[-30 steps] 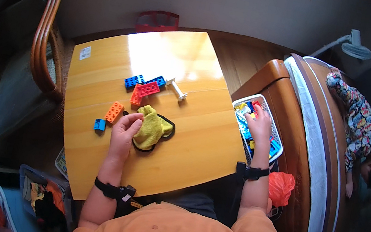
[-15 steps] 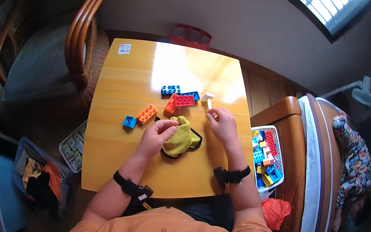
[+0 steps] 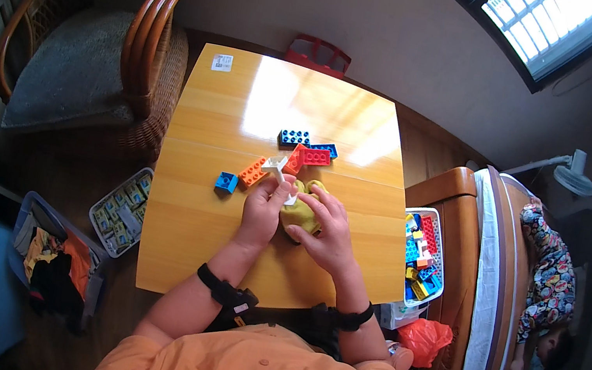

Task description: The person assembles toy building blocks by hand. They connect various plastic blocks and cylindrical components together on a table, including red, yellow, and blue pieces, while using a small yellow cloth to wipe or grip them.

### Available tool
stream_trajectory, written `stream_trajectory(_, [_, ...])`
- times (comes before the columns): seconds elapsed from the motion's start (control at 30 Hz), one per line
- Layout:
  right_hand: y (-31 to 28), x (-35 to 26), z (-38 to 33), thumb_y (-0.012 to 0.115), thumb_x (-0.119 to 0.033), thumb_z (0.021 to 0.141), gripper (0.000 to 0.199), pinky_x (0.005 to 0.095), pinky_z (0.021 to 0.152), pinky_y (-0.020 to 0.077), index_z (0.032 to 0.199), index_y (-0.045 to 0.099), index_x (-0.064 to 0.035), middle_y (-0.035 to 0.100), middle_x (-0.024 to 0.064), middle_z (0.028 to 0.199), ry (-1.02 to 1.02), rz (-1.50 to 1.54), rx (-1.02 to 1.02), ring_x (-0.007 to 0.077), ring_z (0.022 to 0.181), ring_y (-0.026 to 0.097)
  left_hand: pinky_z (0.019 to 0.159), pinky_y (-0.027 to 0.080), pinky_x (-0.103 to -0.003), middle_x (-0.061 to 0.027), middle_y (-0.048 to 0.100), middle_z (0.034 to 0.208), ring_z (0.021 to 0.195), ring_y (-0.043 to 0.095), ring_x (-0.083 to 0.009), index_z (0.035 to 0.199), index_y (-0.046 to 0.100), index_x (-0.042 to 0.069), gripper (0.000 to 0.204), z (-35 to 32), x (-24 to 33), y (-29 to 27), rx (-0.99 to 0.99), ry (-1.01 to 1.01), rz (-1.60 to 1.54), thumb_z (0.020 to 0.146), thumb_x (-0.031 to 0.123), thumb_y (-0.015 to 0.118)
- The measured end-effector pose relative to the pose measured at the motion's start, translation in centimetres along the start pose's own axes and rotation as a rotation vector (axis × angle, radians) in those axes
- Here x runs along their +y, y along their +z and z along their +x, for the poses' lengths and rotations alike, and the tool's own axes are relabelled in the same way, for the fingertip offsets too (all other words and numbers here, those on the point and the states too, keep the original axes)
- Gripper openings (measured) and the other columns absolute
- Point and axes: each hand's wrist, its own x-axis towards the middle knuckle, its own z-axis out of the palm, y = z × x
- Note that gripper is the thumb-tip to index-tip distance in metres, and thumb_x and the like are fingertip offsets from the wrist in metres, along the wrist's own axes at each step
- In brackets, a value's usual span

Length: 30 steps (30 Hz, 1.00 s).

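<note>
My left hand (image 3: 262,211) is closed in a pinch on a white toy piece (image 3: 277,167) with a forked top and a narrow stem. A yellow-green cloth (image 3: 299,218) lies just right of that hand, partly covered by my right hand (image 3: 327,232). My right hand's fingers are spread and bent over the cloth, tips near the lower end of the white piece. Beyond the hands lie an orange brick (image 3: 253,171), a red-orange brick (image 3: 295,159), a red brick (image 3: 317,157) and two blue bricks (image 3: 294,138). A small blue block (image 3: 226,182) sits to the left.
A white basket of mixed bricks (image 3: 439,289) stands right of the wooden table (image 3: 182,244), above a red plastic bag (image 3: 424,342). Left are a wicker armchair (image 3: 76,83), a bin of clothes (image 3: 31,206) and a tray of small packs (image 3: 97,217). Another person's patterned sleeve (image 3: 548,257) shows far right.
The white piece has come from the right hand, right of the bricks, to the left hand. My right hand has moved left onto the cloth. The whole view has shifted slightly.
</note>
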Motion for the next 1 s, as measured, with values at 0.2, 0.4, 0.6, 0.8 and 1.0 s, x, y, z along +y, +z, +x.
stream_trajectory(0.2, [1.2,3.0,-2.3,0.079,-0.030,0.078,0.056,0.0468,0.106,0.0378,0.128,0.061,-0.0144,0.044,0.0213,0.144,0.289,-0.148,0.101,0.0432,0.128,0.044,0.085,0.047,-0.024,-0.0022,0.062,0.092,0.089,0.058,-0.0090,0.126,0.056,-0.003,0.034,-0.3,-0.1,-0.1,0.102,-0.100,-0.051,0.102,0.021,0.053])
stream_trajectory(0.4, [0.3,3.7,-1.9,0.077,-0.024,0.081,0.049,0.0402,0.099,0.0439,0.125,0.062,-0.0081,0.063,0.0171,0.120,0.383,-0.059,0.118,0.0312,0.115,0.058,0.074,0.044,-0.020,0.0001,0.063,0.088,0.080,0.057,-0.0061,0.127,0.056,0.000,0.033,-0.2,-0.2,0.6,0.025,-0.139,-0.089,0.102,0.022,0.051])
stream_trajectory(0.6, [-1.4,2.1,-1.2,0.070,-0.003,0.074,0.031,0.0388,0.092,0.0478,0.104,0.071,-0.0077,0.065,0.0134,0.112,0.244,-0.198,0.485,0.0307,0.106,0.059,0.068,0.043,-0.020,0.0003,0.063,0.086,0.077,0.055,-0.0055,0.124,0.059,0.002,0.031,-0.5,-0.5,0.4,0.060,-0.216,-0.068,0.100,0.020,0.054])
stream_trajectory(0.8, [-3.2,0.1,-1.7,0.078,-0.030,0.076,0.057,0.0413,0.103,0.0418,0.129,0.061,-0.0149,0.062,0.0133,0.120,0.218,-0.078,-0.020,0.0319,0.118,0.054,0.069,0.042,-0.022,0.0001,0.062,0.086,0.076,0.055,-0.0062,0.125,0.058,0.003,0.030,-0.7,-0.3,0.1,-0.002,-0.190,-0.036,0.101,0.019,0.051])
stream_trajectory(1.0, [-0.6,1.9,-2.5,0.076,-0.024,0.077,0.052,0.0412,0.104,0.0411,0.127,0.062,-0.0141,0.060,0.0132,0.124,0.152,-0.423,0.004,0.0326,0.117,0.054,0.065,0.041,-0.021,0.0018,0.056,0.080,0.072,0.052,-0.0058,0.127,0.054,0.004,0.030,-0.9,0.1,0.4,-0.049,-0.211,-0.036,0.101,0.018,0.048])
